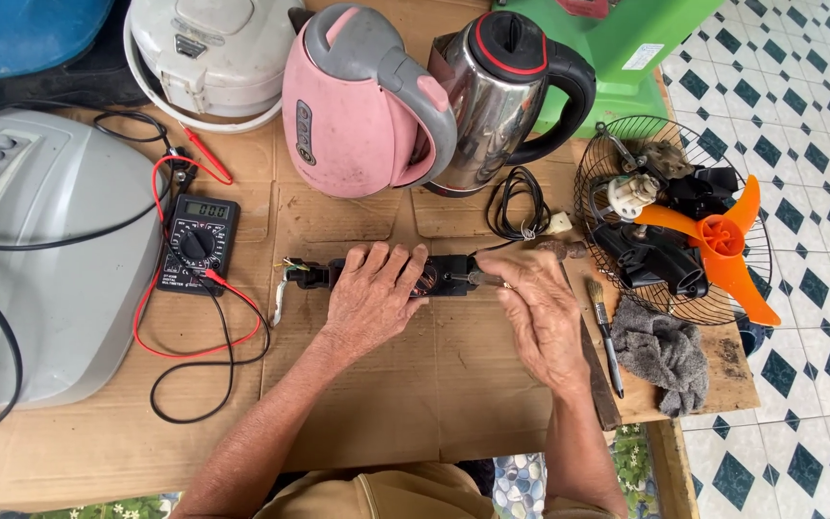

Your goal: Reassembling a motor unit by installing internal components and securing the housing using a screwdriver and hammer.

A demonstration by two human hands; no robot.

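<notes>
We count two kettles at the top centre of the frame: a pink kettle [362, 101] and, just right of it, a steel kettle [511, 96] with a black handle. One multimeter [200, 243] lies left of centre, its red and black leads looping over the cardboard sheet [386, 404]. One small black motor [434, 276] sits in the middle of the frame. Our left hand [369, 298] lies flat over its left part, fingers spread and pressing down. Our right hand [538, 312] pinches its right end, the fingers closed narrowly on the shaft. At right, one wire fan guard [598, 183] holds one orange fan blade [722, 240] and dark parts we cannot tell apart. One brush [605, 332] and one grey rag [665, 351] lie below it. Much of the motor is hidden under our hands; the white cooker [208, 58] at upper left is cut off.
</notes>
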